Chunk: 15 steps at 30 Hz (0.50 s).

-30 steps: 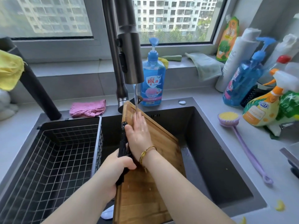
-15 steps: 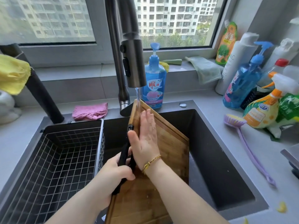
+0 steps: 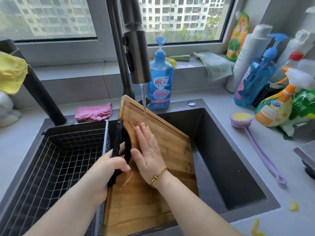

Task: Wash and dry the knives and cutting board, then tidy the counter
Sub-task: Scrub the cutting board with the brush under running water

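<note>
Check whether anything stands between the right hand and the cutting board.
Nothing visible does. The right hand lies flat on the wooden cutting board, water running over its fingertips. The left hand grips black knives at the board's left edge, off to the side.

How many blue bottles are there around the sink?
2. One blue pump bottle stands behind the sink beside the tap; another blue bottle stands among the cleaners at right, which may hide more.
</note>
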### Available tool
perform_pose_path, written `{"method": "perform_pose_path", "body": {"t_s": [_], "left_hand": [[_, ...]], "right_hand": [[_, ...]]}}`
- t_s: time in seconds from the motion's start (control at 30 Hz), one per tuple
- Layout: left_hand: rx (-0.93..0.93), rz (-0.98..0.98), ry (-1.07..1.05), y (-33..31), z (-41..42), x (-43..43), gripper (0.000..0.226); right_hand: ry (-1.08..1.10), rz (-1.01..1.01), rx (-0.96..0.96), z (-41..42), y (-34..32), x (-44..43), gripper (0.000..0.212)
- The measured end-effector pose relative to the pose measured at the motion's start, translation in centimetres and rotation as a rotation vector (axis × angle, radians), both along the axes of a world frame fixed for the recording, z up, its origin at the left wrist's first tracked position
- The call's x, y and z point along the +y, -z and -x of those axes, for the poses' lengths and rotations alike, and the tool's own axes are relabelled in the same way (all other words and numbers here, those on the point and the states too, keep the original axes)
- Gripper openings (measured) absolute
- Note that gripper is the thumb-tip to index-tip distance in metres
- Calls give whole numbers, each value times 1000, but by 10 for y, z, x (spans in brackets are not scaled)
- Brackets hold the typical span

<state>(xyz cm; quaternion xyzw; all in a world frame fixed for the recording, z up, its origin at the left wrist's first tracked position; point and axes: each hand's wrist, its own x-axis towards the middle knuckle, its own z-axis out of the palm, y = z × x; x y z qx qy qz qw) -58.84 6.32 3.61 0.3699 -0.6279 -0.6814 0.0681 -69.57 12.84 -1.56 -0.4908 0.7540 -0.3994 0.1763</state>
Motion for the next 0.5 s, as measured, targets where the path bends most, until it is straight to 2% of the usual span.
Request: {"method": "perform_pose_path", "body": {"t_s": [0.1,0.17,0.2,0.27,0.3,0.37,0.43,0.5], "left_hand": [[61,-38,1,0,-15,-6,66],[131,-203,-53,-3,-18,-11,62],[156,-215,-65,-2,-20,-14,61],[81,-64,18,-2,-18,-14,55],[61,-61,-3,-5,-14,-11,53],[79,-273,-158,-16,-5,-10,47],[114,-341,-223,-15,-6,-12,47],[138,-341,-230,-15,-10,-13,46]], "right_hand": [[193,-213,-212,26,23,13,57],[288,-340,-314,32,31,21,54],[272,-358,-312,27,31,23,54],[146,-300,-237,9,24,23,54],[76,-257,-199,-1,19,22,55],[33,-235,-167,-4,20,19,54],[179,-347,-229,18,40,18,53],[369,-552,-301,48,64,26,54]]}}
